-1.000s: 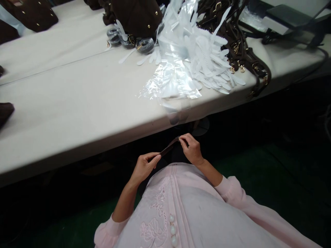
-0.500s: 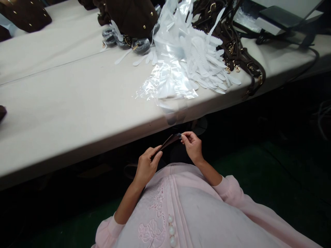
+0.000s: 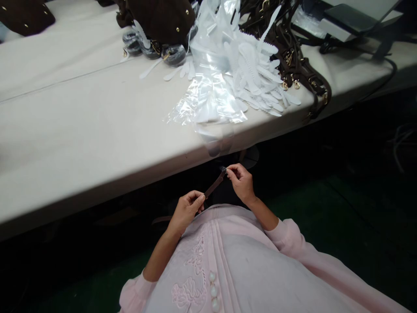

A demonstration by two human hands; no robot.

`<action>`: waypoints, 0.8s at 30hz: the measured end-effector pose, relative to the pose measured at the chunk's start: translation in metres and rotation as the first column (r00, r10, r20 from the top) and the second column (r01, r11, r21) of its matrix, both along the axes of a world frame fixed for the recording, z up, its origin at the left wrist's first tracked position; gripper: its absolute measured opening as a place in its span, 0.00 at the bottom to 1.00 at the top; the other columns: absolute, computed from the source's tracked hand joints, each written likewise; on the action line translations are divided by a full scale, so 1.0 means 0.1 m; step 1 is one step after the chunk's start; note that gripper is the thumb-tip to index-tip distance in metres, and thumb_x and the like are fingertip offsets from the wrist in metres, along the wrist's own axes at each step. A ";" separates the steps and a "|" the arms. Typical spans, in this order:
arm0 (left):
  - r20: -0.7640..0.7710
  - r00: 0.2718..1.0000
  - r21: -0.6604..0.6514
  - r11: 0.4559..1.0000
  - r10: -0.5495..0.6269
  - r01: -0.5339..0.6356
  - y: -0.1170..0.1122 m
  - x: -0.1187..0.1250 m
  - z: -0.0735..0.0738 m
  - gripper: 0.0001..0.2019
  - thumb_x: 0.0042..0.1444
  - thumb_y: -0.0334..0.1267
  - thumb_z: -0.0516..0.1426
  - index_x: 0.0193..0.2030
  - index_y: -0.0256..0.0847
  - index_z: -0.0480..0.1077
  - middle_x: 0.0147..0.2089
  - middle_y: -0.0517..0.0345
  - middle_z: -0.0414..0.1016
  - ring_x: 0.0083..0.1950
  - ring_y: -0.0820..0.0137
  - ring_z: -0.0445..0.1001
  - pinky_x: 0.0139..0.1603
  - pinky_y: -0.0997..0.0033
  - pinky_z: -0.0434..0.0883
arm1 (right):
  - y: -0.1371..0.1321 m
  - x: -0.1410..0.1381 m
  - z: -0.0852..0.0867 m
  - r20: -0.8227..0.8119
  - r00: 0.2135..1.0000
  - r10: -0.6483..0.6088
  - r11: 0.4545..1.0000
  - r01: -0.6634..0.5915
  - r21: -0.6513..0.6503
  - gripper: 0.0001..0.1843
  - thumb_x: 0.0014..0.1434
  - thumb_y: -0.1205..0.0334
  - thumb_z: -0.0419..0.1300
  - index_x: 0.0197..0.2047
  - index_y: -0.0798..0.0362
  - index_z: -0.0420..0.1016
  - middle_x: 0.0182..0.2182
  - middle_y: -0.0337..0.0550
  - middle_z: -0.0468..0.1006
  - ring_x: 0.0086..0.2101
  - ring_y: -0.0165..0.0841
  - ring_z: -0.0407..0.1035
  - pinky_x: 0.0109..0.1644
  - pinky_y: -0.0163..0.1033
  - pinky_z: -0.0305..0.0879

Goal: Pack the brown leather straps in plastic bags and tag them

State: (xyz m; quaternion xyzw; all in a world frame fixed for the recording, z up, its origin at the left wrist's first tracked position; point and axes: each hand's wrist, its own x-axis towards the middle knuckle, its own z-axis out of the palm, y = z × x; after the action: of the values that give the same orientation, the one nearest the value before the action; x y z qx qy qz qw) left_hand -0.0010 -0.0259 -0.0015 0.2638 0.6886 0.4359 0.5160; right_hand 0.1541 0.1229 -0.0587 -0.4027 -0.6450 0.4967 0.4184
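Observation:
A dark brown strap (image 3: 215, 184) stretches between my two hands, below the table's front edge. My left hand (image 3: 188, 209) pinches its lower part between thumb and fingers. At the upper end, where something dark and shiny shows, my right hand (image 3: 241, 182) is closed in a pinch; the detail at its fingertips is too small to make out. Another brown strip (image 3: 162, 220) shows to the left of my left wrist, and I cannot tell whether it belongs to the same strap.
On the pale table (image 3: 91, 126) lie clear plastic bags (image 3: 211, 98), a heap of white serrated strips (image 3: 257, 78) and brown straps with gold buckles (image 3: 308, 71). Brown bags (image 3: 159, 21) with gold eyelets and wrapped black coils (image 3: 174, 55) stand farther back.
The strap has turned and now shows as a narrow band between the hands. My left hand has changed its hold from extended fingers to a tighter pinch. The view has shifted slightly.

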 end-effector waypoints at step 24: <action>-0.640 0.756 0.007 0.985 0.137 -0.173 0.09 0.09 0.06 0.15 0.55 0.48 0.61 0.24 0.40 0.70 0.19 0.64 0.65 0.23 0.74 0.62 0.27 0.73 0.58 | -0.26 -0.13 0.06 0.128 0.992 0.019 0.984 -0.041 0.173 0.05 0.64 0.65 0.57 0.36 0.52 0.73 0.32 0.41 0.75 0.31 0.31 0.70 0.36 0.36 0.68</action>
State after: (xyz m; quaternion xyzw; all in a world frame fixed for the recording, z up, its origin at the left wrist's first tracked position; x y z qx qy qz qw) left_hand 0.0078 -0.0165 0.0045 0.3244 0.8533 0.3435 0.2205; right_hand 0.1413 0.0974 -0.0530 -0.3850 -0.7173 0.4181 0.4031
